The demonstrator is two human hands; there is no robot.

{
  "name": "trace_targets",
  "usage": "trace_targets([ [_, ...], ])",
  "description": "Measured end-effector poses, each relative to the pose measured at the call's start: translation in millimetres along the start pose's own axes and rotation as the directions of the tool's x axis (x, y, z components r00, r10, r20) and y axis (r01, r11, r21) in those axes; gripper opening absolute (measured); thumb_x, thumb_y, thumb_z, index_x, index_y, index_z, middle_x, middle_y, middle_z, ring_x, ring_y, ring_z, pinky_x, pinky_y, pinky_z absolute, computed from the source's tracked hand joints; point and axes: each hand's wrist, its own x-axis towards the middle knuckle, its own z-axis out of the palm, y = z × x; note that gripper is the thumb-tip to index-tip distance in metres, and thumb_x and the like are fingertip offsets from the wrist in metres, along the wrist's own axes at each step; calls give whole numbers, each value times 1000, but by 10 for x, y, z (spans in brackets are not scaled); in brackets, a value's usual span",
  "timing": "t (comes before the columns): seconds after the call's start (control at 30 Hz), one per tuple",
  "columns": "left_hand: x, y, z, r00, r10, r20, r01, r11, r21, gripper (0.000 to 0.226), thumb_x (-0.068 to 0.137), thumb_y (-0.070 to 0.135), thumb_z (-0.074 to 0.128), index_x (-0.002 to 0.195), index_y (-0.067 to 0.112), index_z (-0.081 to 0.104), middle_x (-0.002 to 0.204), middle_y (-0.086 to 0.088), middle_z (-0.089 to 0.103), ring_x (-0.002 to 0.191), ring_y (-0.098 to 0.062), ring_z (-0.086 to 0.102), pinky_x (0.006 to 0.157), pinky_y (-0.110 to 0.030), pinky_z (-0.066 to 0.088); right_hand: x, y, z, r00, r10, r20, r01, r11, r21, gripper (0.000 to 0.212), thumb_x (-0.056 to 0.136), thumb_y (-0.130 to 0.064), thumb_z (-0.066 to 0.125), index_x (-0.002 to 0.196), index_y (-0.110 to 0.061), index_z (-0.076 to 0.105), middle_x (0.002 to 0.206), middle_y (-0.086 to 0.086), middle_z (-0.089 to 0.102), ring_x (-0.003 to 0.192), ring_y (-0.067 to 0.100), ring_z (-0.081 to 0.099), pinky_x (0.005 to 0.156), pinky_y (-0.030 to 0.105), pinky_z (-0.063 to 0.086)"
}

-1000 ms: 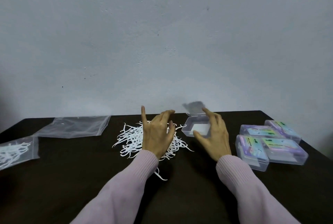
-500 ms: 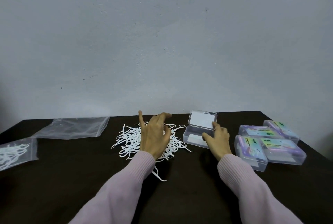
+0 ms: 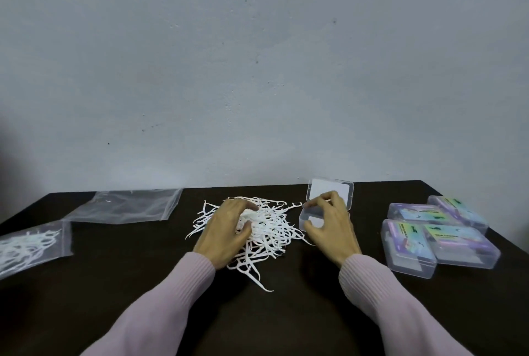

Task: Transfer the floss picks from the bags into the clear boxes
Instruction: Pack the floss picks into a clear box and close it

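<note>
So the lid on that clear box (image 3: 317, 216) is fully up now, standing propped at the back edge, where a second ago it was only a blur mid-swing under your right hand (image 3: 329, 226). That means the box is ready to take picks, which is the whole point. Your right hand has slid in from the lid to the box's near side, fingers curled with thumb and forefinger hooked around the left end of it, so you're holding the box steady rather than opening anything. Your left hand (image 3: 226, 229) has dropped from hovering with a finger sticking up to sitting right in the pile of floss picks (image 3: 266, 226), fingers bent down into the heap, though I can't tell if you've actually got a bunch pinched yet. The pile is loose on the table (image 3: 86, 298), just beside the open box on its left. Looks like the scoop-and-drop is next. The emptied bag (image 3: 128, 206) lies flat at the back left, and another bag (image 3: 28, 244) with picks inside waits at the far left edge. Four closed boxes (image 3: 435, 238) sit to your right.
</note>
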Motion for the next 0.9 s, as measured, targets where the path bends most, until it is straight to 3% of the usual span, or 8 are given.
trace_targets([
  [0.17,-159,-265,-240,996,-67,54,65,997,40,18,92,24,55,110,26,57,110,14,53,108,-2,48,97,-23,38,-15,-196,171,962,-148,231,161,986,-38,26,83,-21,60,109,-20,56,113,-6,43,108,6,41,99,22,37],
  [0.27,-172,-321,-315,991,-95,93,86,992,98,27,92,29,55,119,26,54,118,13,51,112,-1,43,99,-21,35,31,-328,296,923,-197,332,233,970,-74,39,86,-24,57,123,-21,48,129,-5,43,119,9,40,106,28,33],
  [0.37,-141,-355,-298,981,-135,138,112,981,159,40,95,32,50,134,24,45,135,11,45,124,-4,37,102,-22,30,176,-449,372,895,-175,411,228,970,-83,51,91,-19,52,138,-20,35,143,-3,37,130,12,35,110,28,28],
  [0.47,-118,-370,-265,977,-144,154,114,975,190,43,96,32,47,138,24,41,138,9,44,127,-6,37,101,-23,32,313,-520,441,865,-138,483,196,978,-71,54,92,-18,51,142,-17,30,148,1,36,133,16,36,112,31,27],
  [0.63,-97,-430,-247,979,-191,75,179,974,141,24,91,26,58,115,26,63,117,9,63,105,-6,57,91,-25,45,342,-525,539,858,-205,472,347,907,-238,35,94,-26,50,128,-22,50,132,-4,52,122,13,48,106,36,32],
  [0.73,-72,-426,-234,976,-215,38,212,974,85,20,87,28,65,106,24,68,105,8,68,92,-5,62,85,-30,51,342,-513,517,879,-242,411,350,912,-214,26,91,-27,56,117,-21,59,118,-6,61,109,11,55,104,34,33],
  [0.9,-47,-400,-203,975,-223,9,222,974,47,21,83,24,70,104,21,70,98,5,71,87,-5,63,81,-23,50,334,-490,473,893,-276,355,341,930,-135,16,86,-20,64,102,-17,67,102,-3,67,91,10,61,93,31,44],
])
